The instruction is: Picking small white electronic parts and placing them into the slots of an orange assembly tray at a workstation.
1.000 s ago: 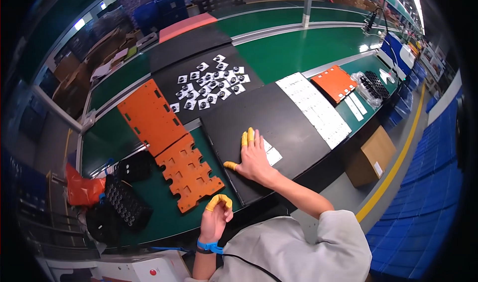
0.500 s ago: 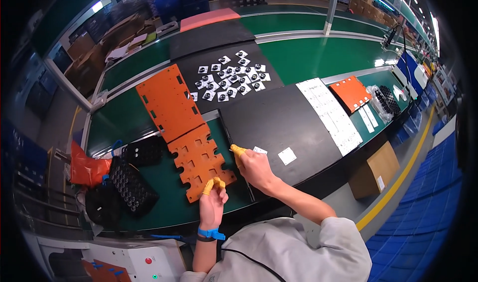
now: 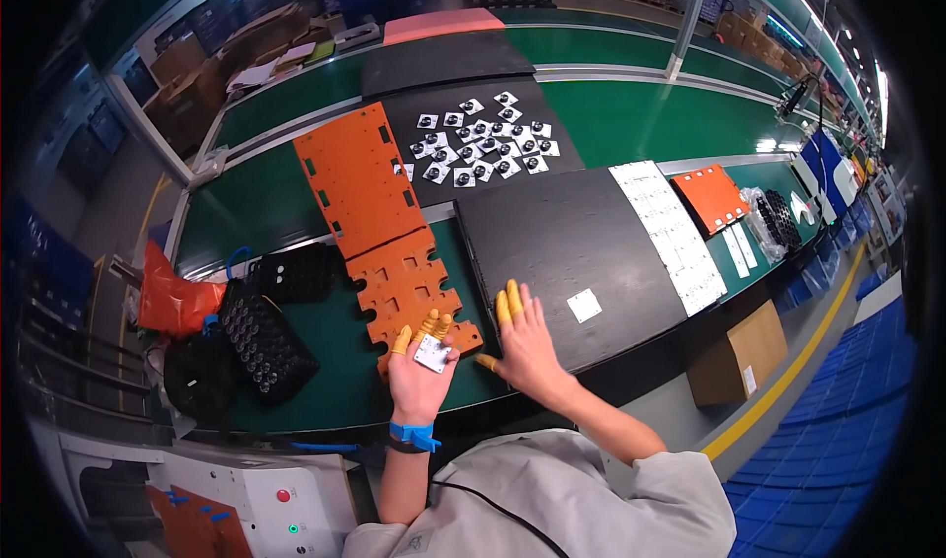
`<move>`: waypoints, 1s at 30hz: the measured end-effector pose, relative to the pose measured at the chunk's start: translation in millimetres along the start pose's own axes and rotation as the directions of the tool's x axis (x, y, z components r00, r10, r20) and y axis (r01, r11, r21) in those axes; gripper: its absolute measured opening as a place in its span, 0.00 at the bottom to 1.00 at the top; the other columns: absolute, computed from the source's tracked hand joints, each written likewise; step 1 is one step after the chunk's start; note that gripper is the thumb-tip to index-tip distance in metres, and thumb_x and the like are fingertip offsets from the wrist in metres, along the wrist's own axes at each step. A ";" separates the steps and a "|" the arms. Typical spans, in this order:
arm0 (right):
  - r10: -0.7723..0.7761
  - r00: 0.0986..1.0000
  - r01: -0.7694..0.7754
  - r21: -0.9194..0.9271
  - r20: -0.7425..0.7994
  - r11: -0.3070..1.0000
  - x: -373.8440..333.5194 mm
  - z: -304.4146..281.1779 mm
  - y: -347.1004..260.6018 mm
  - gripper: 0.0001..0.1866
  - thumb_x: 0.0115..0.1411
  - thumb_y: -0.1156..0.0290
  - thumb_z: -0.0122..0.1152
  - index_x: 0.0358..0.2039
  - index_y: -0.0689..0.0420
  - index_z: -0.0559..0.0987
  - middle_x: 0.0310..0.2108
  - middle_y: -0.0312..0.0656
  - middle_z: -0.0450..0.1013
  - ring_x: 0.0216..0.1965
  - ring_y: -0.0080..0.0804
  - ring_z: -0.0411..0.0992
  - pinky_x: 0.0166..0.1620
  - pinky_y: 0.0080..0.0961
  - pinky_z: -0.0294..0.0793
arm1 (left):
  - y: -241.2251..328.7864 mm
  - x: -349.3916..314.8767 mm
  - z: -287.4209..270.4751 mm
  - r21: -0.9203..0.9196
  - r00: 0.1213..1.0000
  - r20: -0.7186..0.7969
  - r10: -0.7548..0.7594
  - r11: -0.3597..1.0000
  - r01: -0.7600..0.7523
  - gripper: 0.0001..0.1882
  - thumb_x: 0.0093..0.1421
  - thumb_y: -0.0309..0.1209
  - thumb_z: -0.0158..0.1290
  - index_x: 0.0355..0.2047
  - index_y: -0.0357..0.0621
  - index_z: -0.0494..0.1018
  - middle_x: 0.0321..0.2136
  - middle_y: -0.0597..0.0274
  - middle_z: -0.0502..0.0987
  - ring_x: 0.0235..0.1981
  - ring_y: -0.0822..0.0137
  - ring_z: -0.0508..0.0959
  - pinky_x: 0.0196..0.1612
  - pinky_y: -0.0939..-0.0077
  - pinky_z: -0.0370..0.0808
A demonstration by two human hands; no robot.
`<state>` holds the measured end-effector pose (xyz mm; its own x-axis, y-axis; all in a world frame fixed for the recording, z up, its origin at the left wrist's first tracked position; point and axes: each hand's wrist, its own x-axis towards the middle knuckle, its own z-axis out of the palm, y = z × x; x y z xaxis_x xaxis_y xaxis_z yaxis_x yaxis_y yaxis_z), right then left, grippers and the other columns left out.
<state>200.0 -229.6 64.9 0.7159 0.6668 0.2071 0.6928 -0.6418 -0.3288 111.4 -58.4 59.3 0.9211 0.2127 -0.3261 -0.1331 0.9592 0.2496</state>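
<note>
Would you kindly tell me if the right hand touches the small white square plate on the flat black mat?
Apart: the head view shows black mat between the right hand and the white square plate.

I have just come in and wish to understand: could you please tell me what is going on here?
A person's left hand, palm up, holds a small white square plate. The right hand is spread open at the near left corner of a black board, where a second white plate lies. Beyond, many white squares with black round parts lie on a dark mat; orange panels lie left of the board.
</note>
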 end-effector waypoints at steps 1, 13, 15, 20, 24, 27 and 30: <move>-0.067 0.991 0.074 0.063 -0.117 0.995 -7.5 6.2 -0.6 0.40 0.48 0.71 0.70 0.60 0.72 0.64 0.62 0.65 0.61 0.69 0.58 0.53 0.68 0.48 0.56 | -2.5 0.1 1.1 -0.006 0.999 -0.047 -0.001 1.000 0.001 0.24 0.71 0.43 0.39 0.57 0.38 0.69 0.49 0.54 0.76 0.36 0.64 0.71 0.41 0.68 0.67; -0.188 0.934 0.288 0.329 -0.305 0.899 -7.1 -41.1 -25.4 0.31 0.54 0.67 0.70 0.56 0.64 0.72 0.57 0.55 0.69 0.62 0.53 0.65 0.66 0.50 0.60 | -17.0 -3.3 7.5 0.143 0.989 0.060 -0.137 0.981 0.127 0.25 0.71 0.48 0.37 0.55 0.42 0.69 0.50 0.56 0.77 0.49 0.59 0.76 0.55 0.60 0.72; 0.026 0.915 0.116 0.325 -0.402 0.938 -10.6 -45.8 -2.2 0.36 0.51 0.64 0.73 0.58 0.64 0.70 0.57 0.58 0.68 0.59 0.58 0.66 0.64 0.50 0.61 | -15.2 -6.1 13.4 0.161 0.996 -0.002 -0.093 0.983 0.092 0.22 0.71 0.46 0.39 0.52 0.43 0.71 0.46 0.55 0.77 0.43 0.60 0.77 0.46 0.63 0.73; 0.334 0.927 -0.342 -0.020 -0.170 0.940 -27.6 -18.9 29.5 0.55 0.53 0.42 0.66 0.63 0.78 0.57 0.67 0.69 0.48 0.70 0.68 0.42 0.69 0.59 0.41 | -11.7 0.7 4.2 0.122 1.000 -0.025 -0.006 0.993 0.009 0.17 0.71 0.40 0.40 0.50 0.42 0.71 0.46 0.57 0.76 0.35 0.65 0.73 0.36 0.69 0.70; 0.097 0.993 -0.093 0.057 -0.070 0.994 -40.9 -8.1 2.8 0.51 0.49 0.52 0.73 0.62 0.74 0.60 0.66 0.65 0.53 0.70 0.62 0.46 0.70 0.53 0.46 | -14.0 5.1 12.0 0.149 0.999 0.046 -0.013 0.989 0.006 0.15 0.71 0.37 0.42 0.51 0.43 0.71 0.45 0.59 0.77 0.35 0.68 0.73 0.33 0.74 0.70; -0.005 0.981 0.027 0.113 -0.192 0.993 -44.5 5.9 -6.6 0.32 0.48 0.71 0.69 0.55 0.67 0.72 0.60 0.53 0.66 0.64 0.53 0.60 0.63 0.47 0.59 | -15.7 7.4 2.8 0.181 0.999 0.028 -0.032 0.983 0.026 0.14 0.71 0.36 0.44 0.50 0.44 0.72 0.44 0.60 0.77 0.35 0.69 0.73 0.34 0.73 0.70; -0.041 0.958 0.074 0.105 -0.283 0.992 -47.0 8.7 -12.8 0.23 0.48 0.76 0.66 0.48 0.61 0.79 0.48 0.46 0.75 0.54 0.47 0.68 0.55 0.43 0.66 | -14.5 6.4 -6.1 0.182 0.997 0.035 -0.063 0.982 0.055 0.13 0.70 0.36 0.45 0.50 0.45 0.73 0.42 0.62 0.77 0.37 0.69 0.75 0.36 0.71 0.73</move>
<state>156.8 -249.4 51.3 0.6817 0.5580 0.4732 0.7310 -0.5476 -0.4072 117.0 -69.9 48.0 0.9398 0.1455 -0.3093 -0.0129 0.9193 0.3933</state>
